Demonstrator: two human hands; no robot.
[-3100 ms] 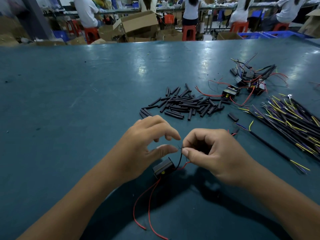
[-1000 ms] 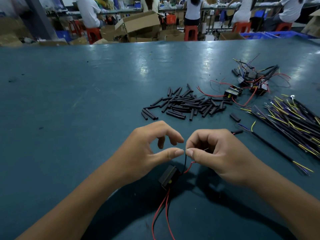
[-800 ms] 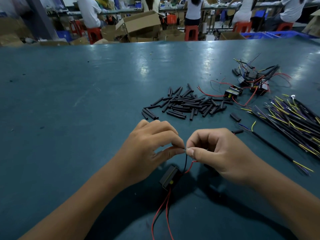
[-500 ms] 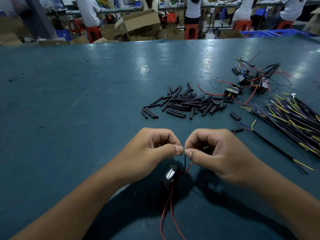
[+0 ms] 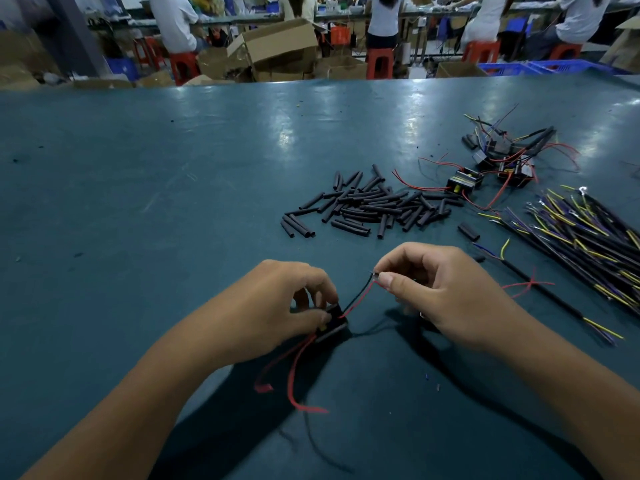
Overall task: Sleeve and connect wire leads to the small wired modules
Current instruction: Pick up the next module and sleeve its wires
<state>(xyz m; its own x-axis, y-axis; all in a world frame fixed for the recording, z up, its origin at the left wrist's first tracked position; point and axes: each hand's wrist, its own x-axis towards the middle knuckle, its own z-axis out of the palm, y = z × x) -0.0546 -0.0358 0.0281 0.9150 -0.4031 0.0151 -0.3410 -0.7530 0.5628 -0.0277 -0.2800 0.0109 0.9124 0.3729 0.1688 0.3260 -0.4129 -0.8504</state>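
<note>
From the head view, the left hand (image 5: 277, 306) is pinching a small black module (image 5: 332, 322) low against the teal tabletop (image 5: 173, 188), its grip narrow, with thumb and curled fingers closing around the block. Two red leads (image 5: 294, 368) are trailing from the module's near side toward the person, curling over the tabletop. From its far side a black lead and a red lead (image 5: 360, 294) are rising up to the right hand (image 5: 440, 289), whose grip is pinching their ends between thumb and forefinger (the bare tips seem to be held together there, though blur is making that hard to tell).

Beyond the hands, a loose pile of short black sleeving pieces (image 5: 370, 207) is lying on the tabletop, with one stray piece (image 5: 468, 232) sitting apart to its right. Further right and back, a cluster of other wired modules (image 5: 498, 164) with red and black leads is resting near the tabletop's far corner. A bundle of black cables with yellow and purple ends (image 5: 588, 233) is spreading along the right edge. Past the tabletop, people are sitting on red stools (image 5: 379, 62) among open cardboard boxes (image 5: 280, 43).
</note>
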